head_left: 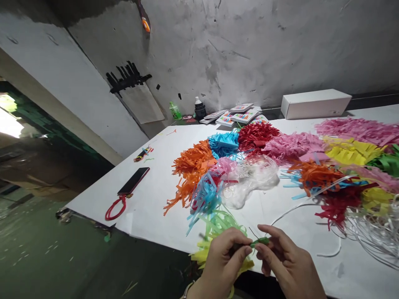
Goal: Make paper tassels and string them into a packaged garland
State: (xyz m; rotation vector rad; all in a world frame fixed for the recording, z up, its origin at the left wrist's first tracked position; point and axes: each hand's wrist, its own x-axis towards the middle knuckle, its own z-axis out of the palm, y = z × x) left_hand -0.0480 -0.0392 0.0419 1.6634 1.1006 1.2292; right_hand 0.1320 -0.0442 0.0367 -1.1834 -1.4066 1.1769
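Note:
A small, narrow green twisted piece (260, 241), which looks like paper, is held over the table's front edge. My left hand (222, 259) pinches its left end between thumb and forefinger. On its right end rest the thumb and fingers of my right hand (288, 261), closed on it, with the forefinger raised slightly. A thin dark wire-like line (253, 232) sticks up beside it. Just behind my left hand lie light green paper strips (222, 222), with yellow paper strips (199, 254) partly hidden under the wrist.
Fringed paper bundles lie across the white table (162, 216), among them orange (195, 158), blue (224, 143) and pink (294, 145). A clear plastic bag (249, 182) sits between them. White cord (374, 236) coils at right. A phone (134, 180) lies left; a white box (316, 104) stands behind.

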